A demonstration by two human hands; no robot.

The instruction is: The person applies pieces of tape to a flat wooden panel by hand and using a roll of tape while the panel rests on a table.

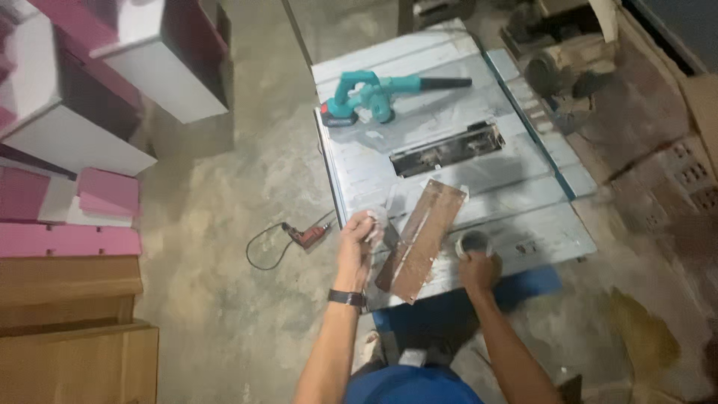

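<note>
My left hand (357, 241), with a dark wristwatch on the wrist, is closed on a small whitish crumpled thing at the near left edge of a grey metal saw table (479, 187). My right hand (479, 268) grips a small round container (473, 242) with a pale rim, resting on the table's near edge. Between the two hands lies a long brown board (421, 241), streaked white down its middle, set at a slant on the table.
A teal cordless blower (374, 96) lies at the table's far end, by the dark saw-blade slot (449, 150). A red drill with a cord (307, 236) lies on the concrete floor to the left. Pink and white panels (82, 202) and wooden boards (67, 329) are stacked further left.
</note>
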